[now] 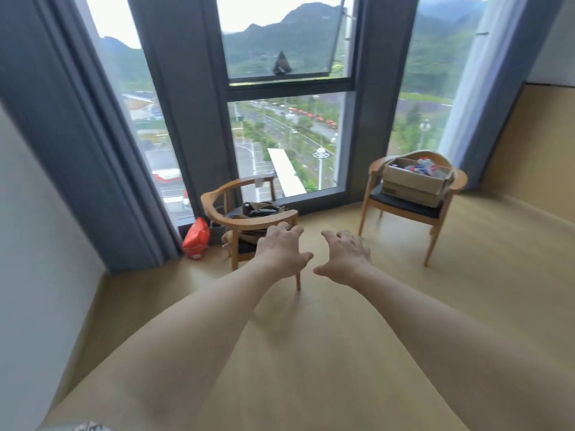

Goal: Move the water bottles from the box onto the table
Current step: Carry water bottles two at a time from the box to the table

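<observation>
Head view: left hand [281,248] and right hand [345,256] extended, fingers relaxed, holding nothing. Bottles [424,168] lie in box [413,183] on far chair [410,203]; careless lifting could tip it.

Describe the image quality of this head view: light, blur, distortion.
Head view: daylight floods in through the windows; wide-angle bending bows the curtains and stretches the forearms; the cardboard box on the right chair is soft, its bottles indistinct; both hands, left hand and right hand, look slightly smeared.
</observation>
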The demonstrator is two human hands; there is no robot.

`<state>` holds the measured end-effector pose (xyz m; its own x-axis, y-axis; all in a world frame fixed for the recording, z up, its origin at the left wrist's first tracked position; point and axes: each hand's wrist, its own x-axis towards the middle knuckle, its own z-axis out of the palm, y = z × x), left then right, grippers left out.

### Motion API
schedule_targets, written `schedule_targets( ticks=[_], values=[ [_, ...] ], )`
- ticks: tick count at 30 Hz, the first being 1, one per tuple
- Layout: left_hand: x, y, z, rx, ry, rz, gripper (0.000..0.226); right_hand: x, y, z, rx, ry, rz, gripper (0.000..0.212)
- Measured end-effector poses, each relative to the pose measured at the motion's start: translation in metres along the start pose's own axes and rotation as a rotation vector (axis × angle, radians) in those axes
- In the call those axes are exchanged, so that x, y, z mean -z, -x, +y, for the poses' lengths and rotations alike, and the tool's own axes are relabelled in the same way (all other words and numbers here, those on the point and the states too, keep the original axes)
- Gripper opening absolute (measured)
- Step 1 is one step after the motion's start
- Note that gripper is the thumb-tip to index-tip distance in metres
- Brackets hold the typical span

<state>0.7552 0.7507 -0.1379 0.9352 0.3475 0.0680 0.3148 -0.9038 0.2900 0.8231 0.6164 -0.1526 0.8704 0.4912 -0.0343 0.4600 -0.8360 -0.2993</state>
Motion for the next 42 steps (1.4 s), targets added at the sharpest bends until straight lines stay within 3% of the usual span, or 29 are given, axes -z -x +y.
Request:
schedule_targets(
  ticks=[9, 17, 23, 30, 36, 42],
  values=[
    [-0.062, -0.204, 0.079, -0.250, -0.071, -0.038, 0.066, 0.029, -0.143, 0.119, -0.247, 0.037, 0.054, 0.082],
    [-0.074, -0.387, 0.143, -0.348, -0.018, -0.031, 0.064, 0.079, -0.283, 0.187, -0.356, 0.006, 0.119, 0.080],
    [-0.118, -0.486, 0.185, -0.456, -0.035, -0.083, 0.065, 0.088, -0.366, 0.248, -0.444, -0.029, 0.073, 0.077],
    [-0.173, -0.630, 0.241, -0.433, -0.034, -0.081, 0.063, 0.093, -0.492, 0.344, -0.445, -0.082, 0.071, 0.084],
    [-0.200, -0.750, 0.304, -0.395, -0.060, -0.130, 0.045, 0.119, -0.604, 0.434, -0.432, -0.094, 0.050, 0.078],
    [-0.226, -0.846, 0.354, -0.387, -0.018, -0.129, 0.063, 0.133, -0.696, 0.497, -0.435, -0.114, 0.030, 0.080]
  ],
)
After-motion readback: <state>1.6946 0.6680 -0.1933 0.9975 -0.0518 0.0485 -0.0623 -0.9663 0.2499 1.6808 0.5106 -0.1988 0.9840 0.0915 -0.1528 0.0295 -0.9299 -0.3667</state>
